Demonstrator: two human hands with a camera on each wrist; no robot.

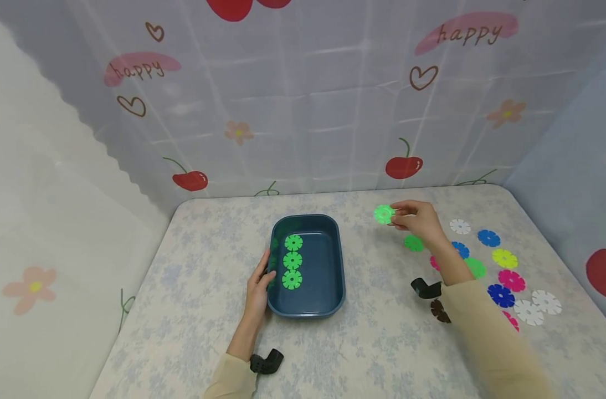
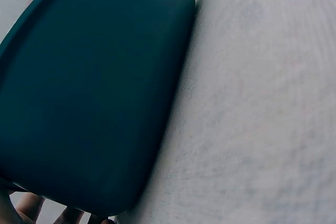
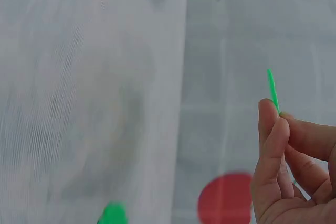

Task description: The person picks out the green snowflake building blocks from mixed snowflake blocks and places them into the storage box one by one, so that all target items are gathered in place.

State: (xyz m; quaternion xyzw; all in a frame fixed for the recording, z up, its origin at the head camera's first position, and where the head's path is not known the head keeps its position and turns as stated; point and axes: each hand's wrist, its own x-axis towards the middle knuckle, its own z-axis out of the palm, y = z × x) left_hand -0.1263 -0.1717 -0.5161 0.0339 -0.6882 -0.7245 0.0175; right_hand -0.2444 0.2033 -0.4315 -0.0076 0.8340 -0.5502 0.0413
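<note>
A dark blue tray (image 1: 333,299) stands mid-table with three green snowflake discs (image 1: 292,260) in a row inside. My left hand (image 1: 260,282) rests against the tray's left rim, thumb on the edge; the left wrist view shows only the tray's outer wall (image 2: 94,93) and fingertips (image 2: 31,205) below it. My right hand (image 1: 416,219) is raised to the tray's right and pinches a green disc (image 1: 384,214), seen edge-on in the right wrist view as a thin green disc (image 3: 272,88) above the fingers (image 3: 275,140). Another green disc (image 1: 413,243) lies under that hand.
Loose discs lie at the right: white (image 1: 460,226), blue (image 1: 488,238), yellow (image 1: 504,258), pink (image 1: 511,280), dark blue (image 1: 501,295), white (image 1: 546,302). A brown disc (image 1: 440,311) lies beside the right forearm. Curtain walls close off the back and sides.
</note>
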